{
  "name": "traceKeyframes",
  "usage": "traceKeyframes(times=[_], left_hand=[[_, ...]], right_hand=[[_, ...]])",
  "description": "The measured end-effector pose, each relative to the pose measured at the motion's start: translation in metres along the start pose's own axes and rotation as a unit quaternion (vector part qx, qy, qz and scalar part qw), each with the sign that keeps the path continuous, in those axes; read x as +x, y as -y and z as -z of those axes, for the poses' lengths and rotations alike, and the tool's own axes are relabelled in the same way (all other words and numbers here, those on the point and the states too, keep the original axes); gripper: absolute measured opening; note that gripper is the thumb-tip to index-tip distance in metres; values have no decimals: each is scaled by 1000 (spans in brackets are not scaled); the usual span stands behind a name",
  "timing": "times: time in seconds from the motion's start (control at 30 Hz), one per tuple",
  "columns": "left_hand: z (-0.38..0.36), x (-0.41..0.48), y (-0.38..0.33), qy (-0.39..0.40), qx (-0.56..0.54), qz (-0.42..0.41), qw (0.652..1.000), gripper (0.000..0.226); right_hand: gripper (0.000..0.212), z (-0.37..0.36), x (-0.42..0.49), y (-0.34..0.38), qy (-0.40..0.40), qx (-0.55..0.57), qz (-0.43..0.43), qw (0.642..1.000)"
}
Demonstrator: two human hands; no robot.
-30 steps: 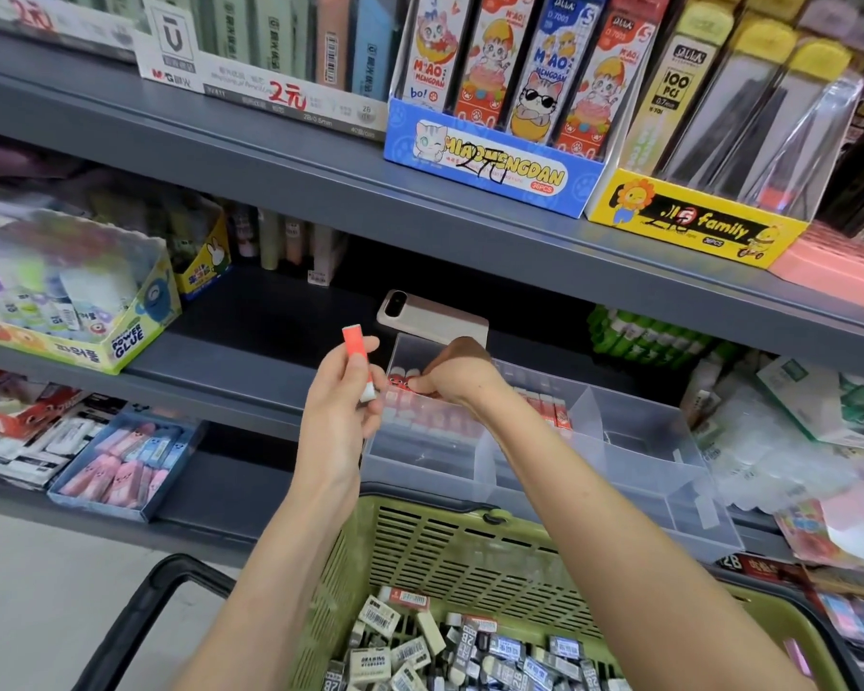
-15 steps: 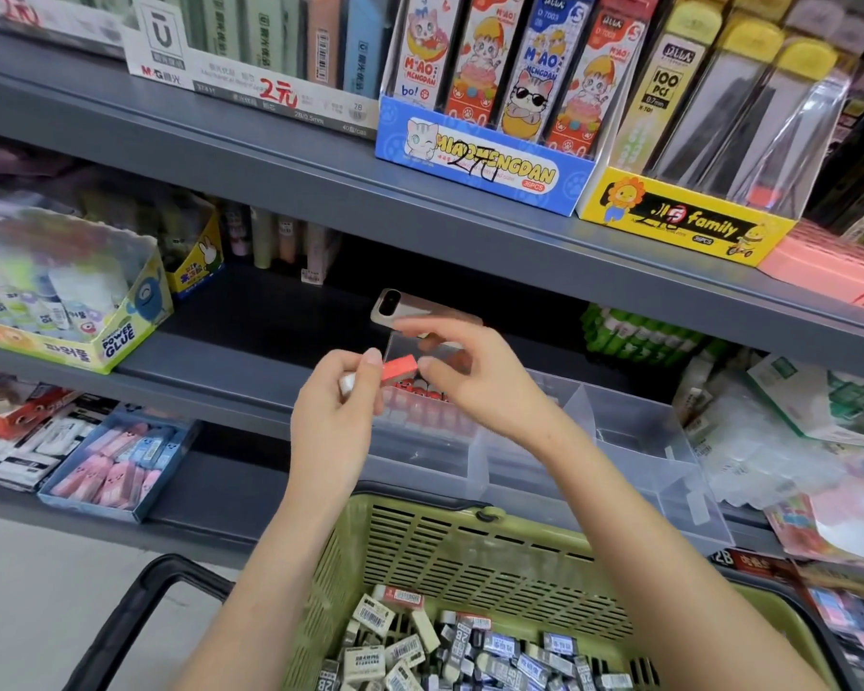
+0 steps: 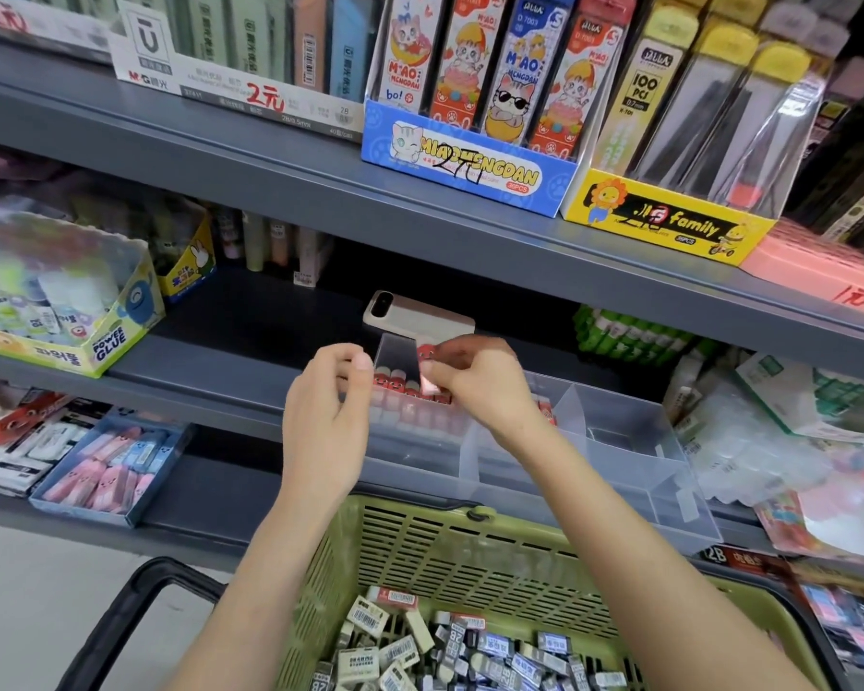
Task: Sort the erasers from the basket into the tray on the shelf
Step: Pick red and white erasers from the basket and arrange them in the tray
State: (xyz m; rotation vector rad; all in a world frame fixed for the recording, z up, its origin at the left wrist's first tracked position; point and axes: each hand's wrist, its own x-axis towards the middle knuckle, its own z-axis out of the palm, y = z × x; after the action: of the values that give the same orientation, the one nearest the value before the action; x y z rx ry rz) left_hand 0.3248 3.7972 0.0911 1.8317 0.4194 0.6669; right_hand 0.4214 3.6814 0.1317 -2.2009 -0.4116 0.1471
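Right hand (image 3: 485, 391): fingers and thumb curled, pinching one red-topped eraser (image 3: 427, 374) at its lower, paler part; the eraser stands roughly upright, its red end above the fingertips. Directly under those fingertips lies the rear left compartment of the clear tray (image 3: 624, 456), which sits on the grey shelf (image 3: 210, 386). In that compartment a row of shelved erasers (image 3: 397, 380) stands red ends up, just left of and below the held piece; whether the held eraser touches the row cannot be told. Left hand (image 3: 323, 421): back towards the camera, fingers loosely curled, thumb tip close to the forefinger, nothing seen between them; it hovers at the tray's left edge, just left of the right fingers and not touching them. Beyond both sets of fingertips a phone (image 3: 420, 315) lies flat on the shelf behind the tray. Below both wrists is the green basket (image 3: 420, 546), its far rim near the tray's front wall, with many wrapped loose erasers (image 3: 470, 645) piled in its bottom. A black handle (image 3: 116, 625) shows under the left forearm.
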Motion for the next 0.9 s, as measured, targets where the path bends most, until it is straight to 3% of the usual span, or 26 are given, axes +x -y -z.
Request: traceKeyframes(times=[0.07, 0.17, 0.3, 0.43, 0.63, 0.77, 0.9], left_hand=[[-1, 2, 2, 10, 43, -4, 999, 36], [-3, 1, 3, 43, 81, 6, 996, 46], [-4, 1, 6, 76, 110, 10, 991, 45], [-4, 2, 8, 89, 112, 26, 989, 42], [-4, 1, 8, 100, 113, 34, 988, 37], [-1, 0, 5, 77, 122, 31, 989, 33], [-2, -12, -6, -11, 168, -43, 985, 24]], right_hand=[[22, -5, 13, -5, 0, -51, -46, 998], [33, -17, 32, -1, 79, -247, -87, 962], [15, -29, 45, -2, 104, -345, -100, 928], [11, -32, 47, -7, 102, -357, -84, 925], [30, -21, 27, 0, 119, -361, -11, 925], [24, 2, -16, 3, 27, -298, 118, 947], [12, 36, -83, -16, -58, -173, 214, 960]])
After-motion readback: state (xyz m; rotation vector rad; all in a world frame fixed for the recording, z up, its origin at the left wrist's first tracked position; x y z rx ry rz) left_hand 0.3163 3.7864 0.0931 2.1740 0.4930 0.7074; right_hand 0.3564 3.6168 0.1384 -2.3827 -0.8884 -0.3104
